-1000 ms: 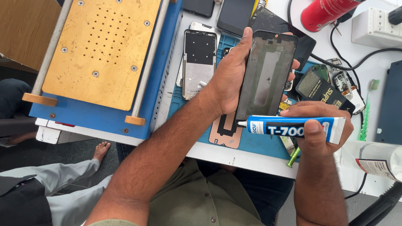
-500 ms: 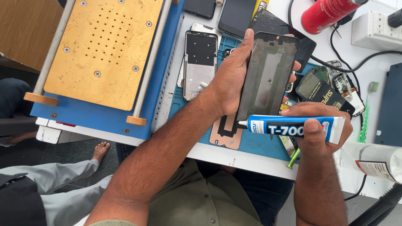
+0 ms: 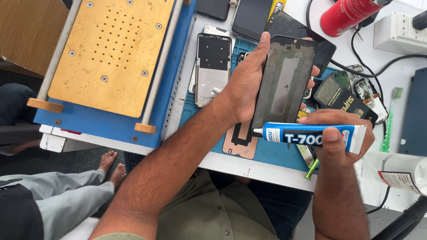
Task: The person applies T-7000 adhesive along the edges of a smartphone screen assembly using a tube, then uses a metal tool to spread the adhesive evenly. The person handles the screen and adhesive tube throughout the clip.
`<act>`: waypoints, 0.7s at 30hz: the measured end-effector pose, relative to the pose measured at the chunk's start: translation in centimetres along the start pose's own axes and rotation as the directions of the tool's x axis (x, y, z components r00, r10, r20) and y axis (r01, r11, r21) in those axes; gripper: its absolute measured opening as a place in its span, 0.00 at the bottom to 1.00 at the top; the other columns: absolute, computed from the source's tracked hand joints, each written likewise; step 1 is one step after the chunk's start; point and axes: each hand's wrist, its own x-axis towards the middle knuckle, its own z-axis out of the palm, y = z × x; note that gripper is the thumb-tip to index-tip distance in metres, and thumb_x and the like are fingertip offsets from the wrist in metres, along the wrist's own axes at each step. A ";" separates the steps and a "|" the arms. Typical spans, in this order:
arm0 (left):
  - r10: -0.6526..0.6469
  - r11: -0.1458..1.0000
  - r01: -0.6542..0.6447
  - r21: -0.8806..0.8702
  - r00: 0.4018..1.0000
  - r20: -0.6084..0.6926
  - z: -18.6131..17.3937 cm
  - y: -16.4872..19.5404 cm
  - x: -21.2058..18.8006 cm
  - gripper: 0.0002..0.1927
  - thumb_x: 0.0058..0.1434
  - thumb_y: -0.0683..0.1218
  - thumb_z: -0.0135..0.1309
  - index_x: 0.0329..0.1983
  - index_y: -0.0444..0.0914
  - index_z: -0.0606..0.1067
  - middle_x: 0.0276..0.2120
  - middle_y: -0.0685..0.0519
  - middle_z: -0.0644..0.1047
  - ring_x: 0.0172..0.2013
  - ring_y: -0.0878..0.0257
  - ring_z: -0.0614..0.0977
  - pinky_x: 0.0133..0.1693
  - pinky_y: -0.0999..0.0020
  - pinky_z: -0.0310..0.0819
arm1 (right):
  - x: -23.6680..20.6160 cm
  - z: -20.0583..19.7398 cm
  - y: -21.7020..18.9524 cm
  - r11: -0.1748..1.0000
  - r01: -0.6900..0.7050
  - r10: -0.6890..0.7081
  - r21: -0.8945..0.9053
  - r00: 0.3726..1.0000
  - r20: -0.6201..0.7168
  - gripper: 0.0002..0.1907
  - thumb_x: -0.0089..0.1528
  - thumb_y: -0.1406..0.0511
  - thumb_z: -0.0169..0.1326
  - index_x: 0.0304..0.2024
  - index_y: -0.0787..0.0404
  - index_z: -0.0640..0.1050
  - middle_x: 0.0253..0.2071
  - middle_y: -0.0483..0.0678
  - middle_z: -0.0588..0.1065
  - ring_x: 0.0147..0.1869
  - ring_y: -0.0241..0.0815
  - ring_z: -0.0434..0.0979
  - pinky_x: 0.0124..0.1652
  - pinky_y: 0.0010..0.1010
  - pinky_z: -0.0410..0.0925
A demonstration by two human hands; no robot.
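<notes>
My left hand (image 3: 242,84) grips a dark phone frame (image 3: 284,82), held upright over the blue work mat (image 3: 275,151). My right hand (image 3: 336,133) holds a blue and white glue tube (image 3: 316,135) lying sideways. The tube's nozzle tip touches the lower left corner of the frame. Below the frame a copper-coloured phone part (image 3: 240,140) lies on the mat. A silver phone mid-frame (image 3: 212,66) rests to the left of my left hand.
A blue machine with a perforated brass plate (image 3: 111,53) fills the left. Dark phone screens (image 3: 251,15), a red canister (image 3: 349,15), a white power strip (image 3: 398,31), cables, a green brush (image 3: 391,118) and a clear bottle (image 3: 400,171) crowd the bench. Another person's legs and bare feet (image 3: 111,166) are at lower left.
</notes>
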 end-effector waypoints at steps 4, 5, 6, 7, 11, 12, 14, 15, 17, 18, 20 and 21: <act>-0.006 1.000 0.007 0.004 1.000 -0.017 0.0 0.0 0.0 0.38 0.76 0.70 0.24 0.77 0.43 0.59 0.56 0.36 0.74 0.55 0.51 0.77 0.49 0.46 0.84 | 0.2 0.1 -0.4 1.000 -0.009 0.009 -0.025 1.000 -0.005 0.27 0.71 0.51 0.54 0.36 0.73 0.79 0.30 0.58 0.79 0.24 0.39 0.79 0.25 0.25 0.73; -0.009 1.000 0.009 0.007 1.000 -0.026 0.0 0.0 0.0 0.38 0.76 0.70 0.24 0.77 0.43 0.59 0.56 0.36 0.73 0.55 0.51 0.77 0.49 0.47 0.84 | 0.3 0.2 -0.5 0.999 -0.015 0.015 -0.030 1.000 -0.008 0.28 0.71 0.51 0.54 0.35 0.73 0.79 0.30 0.58 0.79 0.24 0.39 0.79 0.25 0.24 0.72; -0.003 1.000 0.003 0.004 1.000 -0.015 0.1 0.1 0.0 0.38 0.76 0.70 0.24 0.77 0.43 0.59 0.56 0.36 0.74 0.55 0.51 0.77 0.49 0.47 0.83 | 0.3 0.2 -0.6 1.000 -0.020 0.019 -0.023 1.000 -0.011 0.28 0.71 0.51 0.55 0.35 0.74 0.79 0.30 0.59 0.79 0.25 0.39 0.79 0.25 0.24 0.72; 0.003 1.000 -0.003 -0.001 1.000 -0.005 0.1 0.1 0.0 0.38 0.77 0.70 0.24 0.77 0.43 0.59 0.56 0.36 0.74 0.55 0.51 0.77 0.49 0.47 0.83 | 0.3 0.3 -0.7 1.000 -0.024 0.024 -0.016 1.000 -0.013 0.29 0.71 0.51 0.55 0.35 0.74 0.79 0.30 0.59 0.79 0.25 0.39 0.79 0.25 0.24 0.72; -0.001 1.000 0.001 -0.008 0.999 -0.035 0.1 0.1 0.1 0.37 0.76 0.70 0.24 0.76 0.42 0.59 0.56 0.36 0.74 0.56 0.51 0.78 0.48 0.47 0.84 | 0.3 0.3 -1.1 0.999 -0.044 0.043 -0.016 0.999 -0.010 0.29 0.71 0.51 0.54 0.36 0.76 0.79 0.30 0.59 0.78 0.25 0.40 0.78 0.26 0.23 0.71; 0.000 1.000 0.000 -0.009 1.000 -0.024 0.1 0.2 0.1 0.37 0.76 0.70 0.24 0.76 0.43 0.59 0.56 0.37 0.74 0.55 0.51 0.77 0.48 0.47 0.84 | 0.4 0.3 -1.1 0.999 -0.040 0.039 -0.023 0.999 -0.007 0.29 0.71 0.51 0.54 0.36 0.76 0.79 0.30 0.59 0.78 0.25 0.40 0.78 0.26 0.23 0.71; 0.003 1.000 -0.003 -0.015 1.000 -0.004 0.2 0.2 0.1 0.37 0.77 0.70 0.23 0.77 0.43 0.59 0.55 0.37 0.74 0.55 0.52 0.77 0.49 0.47 0.84 | 0.5 0.3 -1.1 0.999 -0.025 0.025 -0.028 1.000 -0.002 0.29 0.71 0.51 0.54 0.36 0.75 0.79 0.30 0.59 0.78 0.26 0.40 0.79 0.27 0.24 0.72; 0.004 1.000 -0.004 -0.002 1.000 -0.004 0.2 0.2 0.1 0.37 0.77 0.70 0.23 0.77 0.43 0.59 0.55 0.37 0.74 0.55 0.52 0.77 0.49 0.47 0.84 | 0.5 0.3 -1.0 0.999 -0.025 0.025 -0.020 1.000 -0.002 0.29 0.71 0.52 0.55 0.36 0.75 0.79 0.30 0.59 0.78 0.26 0.40 0.79 0.27 0.24 0.72; 0.010 1.000 -0.010 0.020 1.000 -0.008 0.2 0.3 0.1 0.37 0.77 0.69 0.24 0.77 0.43 0.59 0.56 0.37 0.74 0.55 0.52 0.77 0.49 0.47 0.84 | 0.4 0.3 -1.0 0.999 -0.033 0.033 0.002 0.999 -0.006 0.28 0.70 0.52 0.55 0.35 0.75 0.79 0.30 0.59 0.78 0.25 0.40 0.79 0.26 0.24 0.73; 0.012 1.000 -0.012 0.016 1.000 -0.007 0.3 0.3 0.1 0.37 0.77 0.69 0.23 0.77 0.43 0.59 0.56 0.37 0.74 0.55 0.52 0.77 0.49 0.47 0.84 | 0.3 0.2 -0.9 0.999 -0.038 0.038 0.008 0.999 -0.004 0.28 0.70 0.52 0.55 0.35 0.75 0.79 0.30 0.60 0.78 0.25 0.40 0.79 0.26 0.25 0.73; 0.015 1.000 -0.015 0.013 1.000 -0.001 0.3 0.3 0.1 0.37 0.77 0.70 0.23 0.77 0.43 0.59 0.56 0.37 0.74 0.55 0.52 0.77 0.49 0.47 0.84 | 0.1 0.1 -0.8 0.999 -0.041 0.041 0.013 0.999 0.002 0.28 0.71 0.52 0.56 0.35 0.75 0.79 0.30 0.60 0.79 0.26 0.41 0.80 0.27 0.25 0.74; 0.012 1.000 -0.012 0.008 1.000 -0.002 0.3 0.3 0.1 0.37 0.77 0.70 0.23 0.77 0.43 0.59 0.56 0.37 0.74 0.55 0.52 0.77 0.49 0.47 0.84 | 0.1 0.0 -0.7 0.999 -0.037 0.037 0.011 0.999 0.004 0.28 0.71 0.52 0.56 0.35 0.75 0.79 0.31 0.60 0.79 0.26 0.41 0.80 0.27 0.26 0.74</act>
